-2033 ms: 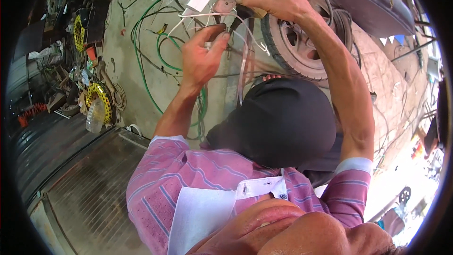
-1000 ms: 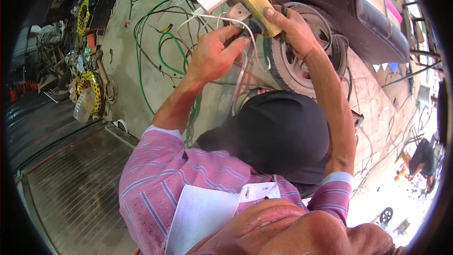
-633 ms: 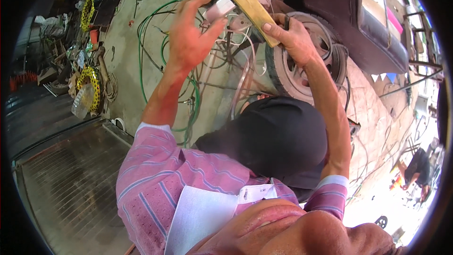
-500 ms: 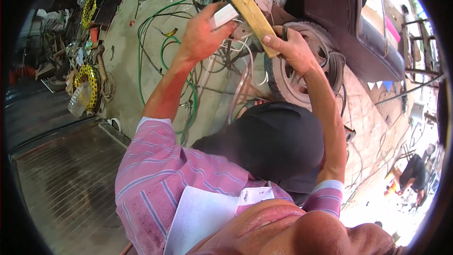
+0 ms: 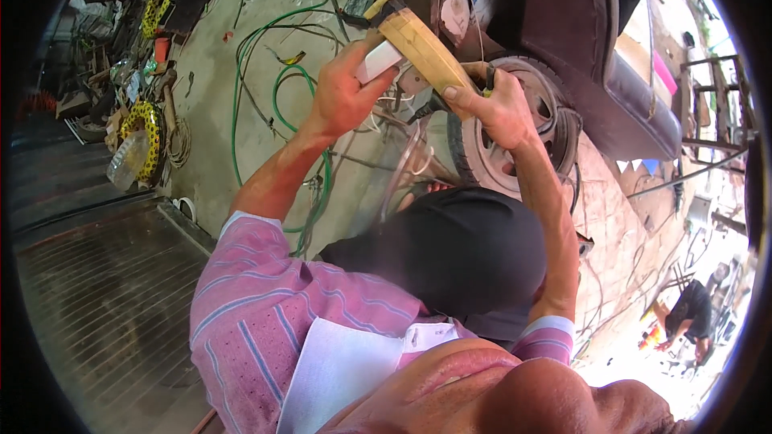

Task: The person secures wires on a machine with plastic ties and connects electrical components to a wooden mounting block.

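Observation:
My left hand [image 5: 344, 92] is raised in front of me and grips a small white flat piece [image 5: 376, 62] between thumb and fingers. My right hand [image 5: 498, 106] holds the lower end of a yellow wooden handle [image 5: 418, 44] wrapped with black tape at its top. The white piece rests against the handle's left side. White wires [image 5: 406, 161] hang below the two hands. A small wheel with a tyre [image 5: 503, 141] stands right behind my right hand.
Green hose [image 5: 265, 72] loops over the concrete floor. A dark vehicle body [image 5: 579, 24] rises beyond the wheel. Yellow-black rings [image 5: 145, 124] and clutter lie at the left. A metal ramp [image 5: 96, 289] is lower left. Another person [image 5: 691, 313] crouches far right.
Both hands have lifted the wooden handle and the white piece higher and closer together. My left hand, spread open a moment ago, has closed on the white piece.

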A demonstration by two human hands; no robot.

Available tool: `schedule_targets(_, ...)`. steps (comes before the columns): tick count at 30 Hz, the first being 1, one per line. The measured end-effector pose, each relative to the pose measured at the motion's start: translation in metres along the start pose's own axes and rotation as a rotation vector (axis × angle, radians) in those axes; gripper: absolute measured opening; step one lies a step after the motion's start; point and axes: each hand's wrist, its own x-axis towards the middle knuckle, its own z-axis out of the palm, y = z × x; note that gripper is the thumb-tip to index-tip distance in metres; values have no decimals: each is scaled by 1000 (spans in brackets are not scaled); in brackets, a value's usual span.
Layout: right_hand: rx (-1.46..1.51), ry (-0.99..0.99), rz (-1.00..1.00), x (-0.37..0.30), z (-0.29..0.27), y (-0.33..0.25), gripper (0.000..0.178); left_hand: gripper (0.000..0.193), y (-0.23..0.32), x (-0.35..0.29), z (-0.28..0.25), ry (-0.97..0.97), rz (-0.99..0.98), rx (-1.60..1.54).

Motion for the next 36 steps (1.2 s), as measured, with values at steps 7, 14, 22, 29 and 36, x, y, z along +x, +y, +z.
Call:
schedule_targets(7,10,80,-32,-7,-4,-2,60,36,0,-16,8,97,-101,-108)
schedule_targets(14,118,103,-51,-3,-40,0,60,31,-67,-37,-48,30,-670,-346)
schedule_targets(22,123,147,2,-2,-32,15,58,35,-68,80,-141,206,-240,130)
schedule_targets(29,132,93,1,0,-24,10,59,25,-192,222,-117,301,-42,-285)
schedule_targets(36,276,-20,139,0,-32,22,64,68,-314,228,30,101,-230,556)
